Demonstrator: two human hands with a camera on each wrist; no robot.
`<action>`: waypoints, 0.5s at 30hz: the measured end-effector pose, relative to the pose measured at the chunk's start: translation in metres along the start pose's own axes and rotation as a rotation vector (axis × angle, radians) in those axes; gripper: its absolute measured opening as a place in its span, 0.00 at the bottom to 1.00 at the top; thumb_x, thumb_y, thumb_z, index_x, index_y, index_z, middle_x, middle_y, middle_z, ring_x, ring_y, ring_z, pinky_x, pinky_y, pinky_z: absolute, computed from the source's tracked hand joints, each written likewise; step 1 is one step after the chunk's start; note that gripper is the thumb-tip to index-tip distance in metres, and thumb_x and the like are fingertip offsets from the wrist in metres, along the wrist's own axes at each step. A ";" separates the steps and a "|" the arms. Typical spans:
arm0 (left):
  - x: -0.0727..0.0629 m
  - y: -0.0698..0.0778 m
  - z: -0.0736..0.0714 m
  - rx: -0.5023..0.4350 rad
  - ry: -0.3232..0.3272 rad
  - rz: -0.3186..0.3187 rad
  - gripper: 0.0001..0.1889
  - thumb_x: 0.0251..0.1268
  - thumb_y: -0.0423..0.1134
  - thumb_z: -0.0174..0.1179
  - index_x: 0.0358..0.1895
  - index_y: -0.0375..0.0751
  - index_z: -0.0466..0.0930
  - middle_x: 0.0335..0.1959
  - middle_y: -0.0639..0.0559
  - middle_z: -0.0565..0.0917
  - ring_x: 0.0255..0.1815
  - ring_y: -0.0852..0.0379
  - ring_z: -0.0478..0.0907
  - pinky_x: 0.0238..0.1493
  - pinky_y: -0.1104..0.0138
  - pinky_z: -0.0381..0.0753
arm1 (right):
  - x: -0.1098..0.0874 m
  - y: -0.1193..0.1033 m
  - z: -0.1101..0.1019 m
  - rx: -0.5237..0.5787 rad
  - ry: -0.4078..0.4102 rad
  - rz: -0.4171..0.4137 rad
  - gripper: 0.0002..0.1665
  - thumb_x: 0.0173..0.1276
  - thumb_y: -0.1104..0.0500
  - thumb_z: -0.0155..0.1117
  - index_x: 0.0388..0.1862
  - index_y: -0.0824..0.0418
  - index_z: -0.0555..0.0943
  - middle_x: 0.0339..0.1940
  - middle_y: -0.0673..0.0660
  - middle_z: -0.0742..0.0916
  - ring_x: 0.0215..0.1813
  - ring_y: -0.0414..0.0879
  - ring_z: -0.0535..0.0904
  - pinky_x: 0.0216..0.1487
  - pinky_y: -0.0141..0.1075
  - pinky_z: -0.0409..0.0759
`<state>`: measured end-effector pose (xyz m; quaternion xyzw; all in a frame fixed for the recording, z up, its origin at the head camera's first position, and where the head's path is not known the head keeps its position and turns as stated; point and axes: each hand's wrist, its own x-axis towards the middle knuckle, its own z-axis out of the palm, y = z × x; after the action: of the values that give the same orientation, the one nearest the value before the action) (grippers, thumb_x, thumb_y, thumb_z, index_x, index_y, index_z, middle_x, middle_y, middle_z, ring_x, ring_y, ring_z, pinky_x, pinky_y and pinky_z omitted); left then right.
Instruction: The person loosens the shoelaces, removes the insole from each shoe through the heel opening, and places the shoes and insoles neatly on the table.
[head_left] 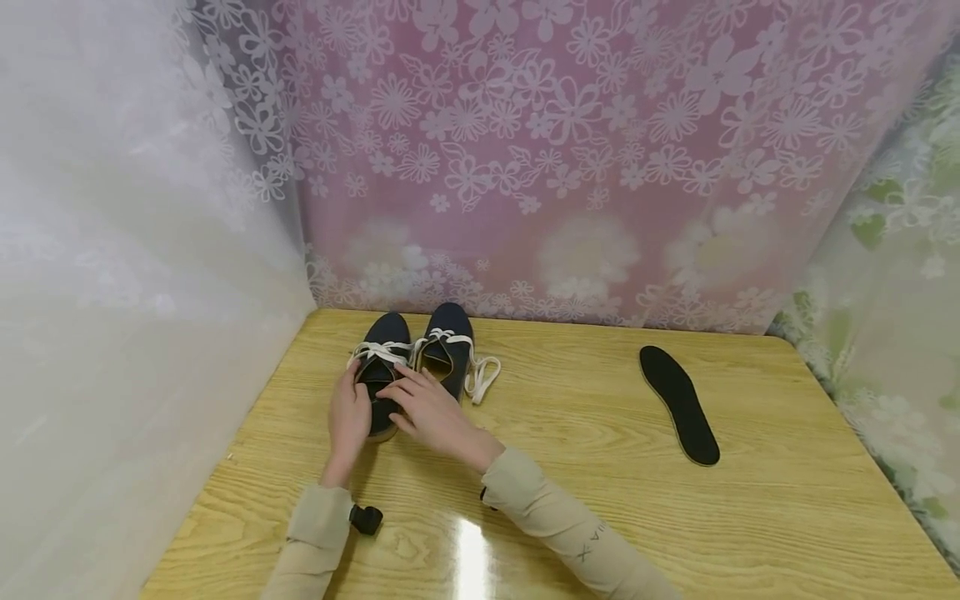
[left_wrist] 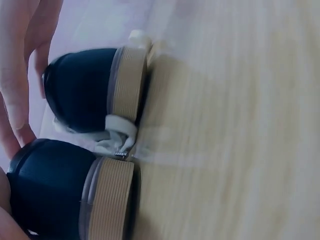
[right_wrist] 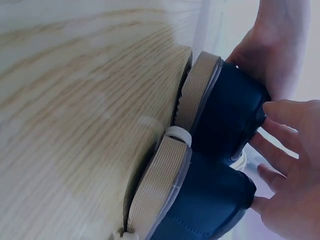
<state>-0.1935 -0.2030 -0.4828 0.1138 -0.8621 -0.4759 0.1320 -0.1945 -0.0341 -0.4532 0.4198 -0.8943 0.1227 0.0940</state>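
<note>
Two dark navy lace-up shoes stand side by side on the table, toes toward the back. My left hand holds the left shoe along its outer side, thumb at the opening. Over that same opening lies my right hand, its fingers reaching in at the collar; what the fingertips touch inside is hidden. White laces cross the left shoe. The right shoe has a loose white lace trailing onto the table. In the right wrist view, my right thumb meets the left shoe's heel.
A black insole lies flat on the right part of the wooden table. Behind the table hangs a pink floral curtain. Pale sheeting closes off the left side, and a green floral sheet the right.
</note>
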 end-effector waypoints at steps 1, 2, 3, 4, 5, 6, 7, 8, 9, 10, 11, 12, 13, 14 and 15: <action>-0.002 0.000 0.001 0.004 0.011 -0.005 0.27 0.79 0.33 0.36 0.76 0.32 0.62 0.74 0.28 0.64 0.73 0.30 0.61 0.70 0.39 0.63 | -0.001 0.000 -0.001 -0.005 -0.003 0.005 0.22 0.78 0.51 0.61 0.68 0.49 0.78 0.66 0.48 0.81 0.82 0.48 0.57 0.78 0.53 0.59; -0.004 0.000 0.002 0.007 0.024 -0.008 0.26 0.78 0.33 0.36 0.76 0.32 0.63 0.74 0.27 0.63 0.72 0.29 0.62 0.69 0.38 0.63 | -0.003 0.000 -0.001 -0.012 -0.006 0.009 0.23 0.78 0.50 0.61 0.69 0.47 0.78 0.67 0.47 0.81 0.82 0.47 0.56 0.78 0.55 0.58; -0.006 0.000 0.003 0.009 0.036 -0.012 0.26 0.78 0.33 0.36 0.76 0.33 0.63 0.73 0.26 0.62 0.71 0.28 0.62 0.68 0.37 0.63 | -0.004 0.000 -0.002 -0.021 -0.008 0.009 0.23 0.78 0.50 0.61 0.70 0.46 0.77 0.68 0.47 0.81 0.82 0.47 0.55 0.78 0.56 0.57; -0.009 0.001 0.004 0.003 0.048 -0.015 0.26 0.78 0.34 0.37 0.76 0.33 0.63 0.73 0.25 0.61 0.71 0.27 0.62 0.67 0.37 0.64 | -0.005 0.000 -0.002 -0.030 -0.005 0.006 0.24 0.78 0.50 0.61 0.71 0.45 0.77 0.68 0.47 0.80 0.82 0.47 0.54 0.78 0.58 0.57; -0.011 0.001 0.005 -0.006 0.062 -0.012 0.26 0.78 0.33 0.37 0.76 0.32 0.63 0.73 0.25 0.60 0.70 0.26 0.62 0.67 0.36 0.63 | -0.007 0.001 -0.002 -0.039 -0.003 0.000 0.25 0.78 0.50 0.61 0.72 0.43 0.76 0.69 0.46 0.80 0.83 0.47 0.54 0.77 0.59 0.57; -0.013 0.002 0.006 -0.013 0.077 -0.009 0.26 0.78 0.33 0.38 0.76 0.32 0.63 0.73 0.24 0.59 0.70 0.25 0.61 0.67 0.36 0.63 | -0.009 0.001 -0.004 -0.045 -0.001 -0.005 0.25 0.78 0.50 0.61 0.72 0.42 0.75 0.70 0.46 0.80 0.83 0.47 0.53 0.77 0.60 0.56; -0.016 0.004 0.008 -0.023 0.091 -0.006 0.26 0.77 0.33 0.39 0.75 0.31 0.63 0.73 0.24 0.58 0.70 0.25 0.60 0.67 0.36 0.62 | -0.010 0.001 -0.004 -0.059 0.004 -0.012 0.26 0.78 0.49 0.60 0.73 0.41 0.75 0.70 0.45 0.79 0.83 0.46 0.53 0.77 0.60 0.56; -0.019 0.005 0.009 -0.030 0.099 -0.006 0.26 0.77 0.32 0.40 0.75 0.31 0.63 0.73 0.24 0.57 0.70 0.24 0.60 0.67 0.35 0.62 | -0.012 0.002 -0.004 -0.065 0.013 -0.021 0.26 0.78 0.49 0.61 0.73 0.41 0.75 0.70 0.45 0.79 0.83 0.47 0.53 0.77 0.61 0.56; -0.022 0.006 0.010 -0.038 0.105 -0.004 0.26 0.77 0.32 0.40 0.76 0.30 0.62 0.73 0.23 0.56 0.70 0.24 0.60 0.67 0.35 0.62 | -0.014 0.003 -0.005 -0.067 0.023 -0.030 0.25 0.78 0.50 0.61 0.72 0.42 0.76 0.70 0.45 0.79 0.83 0.47 0.54 0.76 0.61 0.57; -0.024 0.008 0.012 -0.044 0.109 -0.001 0.27 0.77 0.32 0.41 0.76 0.29 0.61 0.73 0.23 0.56 0.70 0.23 0.59 0.67 0.34 0.61 | -0.016 0.004 -0.005 -0.066 0.036 -0.039 0.25 0.77 0.50 0.62 0.71 0.42 0.77 0.69 0.46 0.80 0.82 0.48 0.55 0.76 0.62 0.57; -0.027 0.009 0.013 -0.047 0.111 -0.001 0.27 0.77 0.32 0.42 0.76 0.28 0.60 0.73 0.22 0.55 0.70 0.23 0.58 0.68 0.34 0.61 | -0.018 0.005 -0.006 -0.057 0.046 -0.048 0.24 0.77 0.51 0.62 0.70 0.43 0.78 0.69 0.46 0.81 0.82 0.48 0.56 0.76 0.62 0.57; -0.030 0.010 0.014 -0.047 0.109 -0.004 0.27 0.77 0.32 0.43 0.76 0.27 0.59 0.73 0.23 0.55 0.71 0.23 0.58 0.68 0.34 0.60 | -0.020 0.007 -0.007 -0.047 0.056 -0.056 0.23 0.77 0.52 0.62 0.69 0.44 0.79 0.68 0.46 0.81 0.82 0.49 0.57 0.76 0.63 0.57; -0.032 0.012 0.016 -0.049 0.106 -0.007 0.28 0.77 0.32 0.43 0.77 0.26 0.58 0.74 0.23 0.54 0.71 0.23 0.57 0.69 0.34 0.59 | -0.022 0.008 -0.007 -0.035 0.064 -0.064 0.22 0.78 0.52 0.62 0.68 0.45 0.80 0.67 0.46 0.82 0.82 0.49 0.57 0.75 0.63 0.57; -0.034 0.012 0.017 -0.051 0.105 -0.009 0.29 0.78 0.33 0.44 0.77 0.25 0.56 0.74 0.23 0.53 0.72 0.23 0.55 0.69 0.34 0.58 | -0.023 0.010 -0.008 -0.017 0.074 -0.069 0.21 0.77 0.53 0.62 0.67 0.46 0.81 0.66 0.47 0.82 0.81 0.50 0.58 0.75 0.64 0.57; -0.036 0.013 0.017 -0.054 0.108 -0.009 0.29 0.78 0.34 0.45 0.77 0.24 0.55 0.74 0.22 0.52 0.72 0.22 0.54 0.69 0.34 0.57 | -0.024 0.012 -0.009 0.001 0.079 -0.072 0.20 0.78 0.54 0.62 0.66 0.46 0.81 0.66 0.47 0.83 0.81 0.50 0.59 0.75 0.64 0.57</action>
<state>-0.1665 -0.1707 -0.4847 0.1395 -0.8399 -0.4929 0.1793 -0.1875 -0.0067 -0.4533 0.4468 -0.8741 0.1363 0.1334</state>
